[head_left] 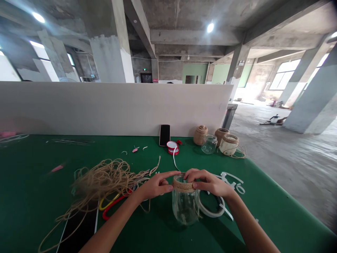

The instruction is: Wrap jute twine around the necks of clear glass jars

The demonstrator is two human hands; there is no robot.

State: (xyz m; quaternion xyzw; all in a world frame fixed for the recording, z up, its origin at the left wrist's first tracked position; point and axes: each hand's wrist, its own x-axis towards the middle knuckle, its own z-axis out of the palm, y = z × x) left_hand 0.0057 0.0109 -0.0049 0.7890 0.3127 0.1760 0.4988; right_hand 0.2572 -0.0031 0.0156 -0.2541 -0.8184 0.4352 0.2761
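A clear glass jar [185,209] stands on the green table in front of me, with twine [181,185] wrapped round its neck. My left hand [159,184] is at the jar's left side, index finger stretched to the rim, thumb against the twine band and the other fingers curled. From the right, my right hand [206,181] grips the neck, fingers over the rim and thumb on the twine. A loose heap of twine [110,179] lies left of my left hand. Behind the right hand and jar is a roll of white tape or strip [212,211], partly hidden.
Scissors with red and yellow handles [113,207] lie under the twine heap. Further back are a phone [164,135], a red-and-white ribbon spool [173,147], a bare jar [209,144] and twine-wrapped jars [228,144]. White strips [231,181] lie at right. A white partition [113,109] borders the table.
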